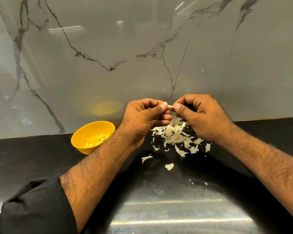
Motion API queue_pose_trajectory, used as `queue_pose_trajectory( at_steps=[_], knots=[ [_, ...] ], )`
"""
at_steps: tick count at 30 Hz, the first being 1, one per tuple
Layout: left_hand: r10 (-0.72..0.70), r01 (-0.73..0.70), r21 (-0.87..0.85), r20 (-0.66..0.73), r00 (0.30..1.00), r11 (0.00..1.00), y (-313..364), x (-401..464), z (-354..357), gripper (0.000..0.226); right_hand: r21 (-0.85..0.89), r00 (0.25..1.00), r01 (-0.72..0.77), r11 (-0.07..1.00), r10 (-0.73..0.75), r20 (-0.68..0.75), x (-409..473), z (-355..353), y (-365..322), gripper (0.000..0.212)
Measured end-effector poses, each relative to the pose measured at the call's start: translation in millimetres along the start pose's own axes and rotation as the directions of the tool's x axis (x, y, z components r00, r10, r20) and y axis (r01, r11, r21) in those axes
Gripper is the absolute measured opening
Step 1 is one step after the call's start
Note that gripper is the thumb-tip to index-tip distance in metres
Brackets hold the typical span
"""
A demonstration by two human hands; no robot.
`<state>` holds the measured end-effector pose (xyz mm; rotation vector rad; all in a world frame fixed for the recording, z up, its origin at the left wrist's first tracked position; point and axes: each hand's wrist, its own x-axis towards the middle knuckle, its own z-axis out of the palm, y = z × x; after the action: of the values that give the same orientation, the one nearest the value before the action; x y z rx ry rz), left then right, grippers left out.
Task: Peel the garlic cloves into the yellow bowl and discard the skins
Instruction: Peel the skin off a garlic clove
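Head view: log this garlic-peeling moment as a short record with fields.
left hand: pinches the garlic clove
right hand: pinches the same clove's other end
yellow bowl: on the black counter, left of the hands, holding peeled cloves
skins: loose pile on the counter below the hands
backdrop: marble wall

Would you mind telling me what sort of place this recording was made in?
Most likely a kitchen: a dark countertop meets a glossy marble-look backsplash, and a yellow bowl of peeled cloves sits beside a pile of garlic skins.
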<state>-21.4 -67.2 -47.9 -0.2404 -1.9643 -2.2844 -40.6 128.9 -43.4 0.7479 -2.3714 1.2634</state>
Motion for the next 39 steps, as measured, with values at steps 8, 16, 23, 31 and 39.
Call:
queue_pose_trajectory(
  at_steps=[8, 16, 23, 31, 39],
  knots=[
    [0.223, -0.213, 0.255, -0.011, 0.975, 0.943, -4, 0, 4, 0.01, -0.121, 1.0, 0.02, 0.992, -0.019, 0.011, 0, 1, 1, 0.013],
    [0.208, -0.208, 0.257, 0.03, 0.978, 0.944, -2, -2, 3, 0.011, -0.038, 0.999, 0.021, 0.999, -0.023, -0.038, 0, -3, 2, 0.013],
    [0.02, -0.022, 0.022, 0.106, 0.994, 0.999, 2, 0, -4, 0.016, 0.258, 0.993, -0.116, 0.959, 0.117, 0.01, 3, -4, 6, 0.011],
    [-0.018, 0.022, -0.021, 0.194, 0.981, 1.0, 6, -2, -5, 0.019, 0.281, 0.992, -0.127, 0.951, 0.12, 0.041, 4, -8, 7, 0.008],
    [-0.016, 0.021, -0.034, 0.157, 0.987, 0.999, 7, -1, -8, 0.02, 0.037, 0.979, -0.201, 0.979, 0.201, -0.01, 6, -12, 10, 0.014]
  ],
)
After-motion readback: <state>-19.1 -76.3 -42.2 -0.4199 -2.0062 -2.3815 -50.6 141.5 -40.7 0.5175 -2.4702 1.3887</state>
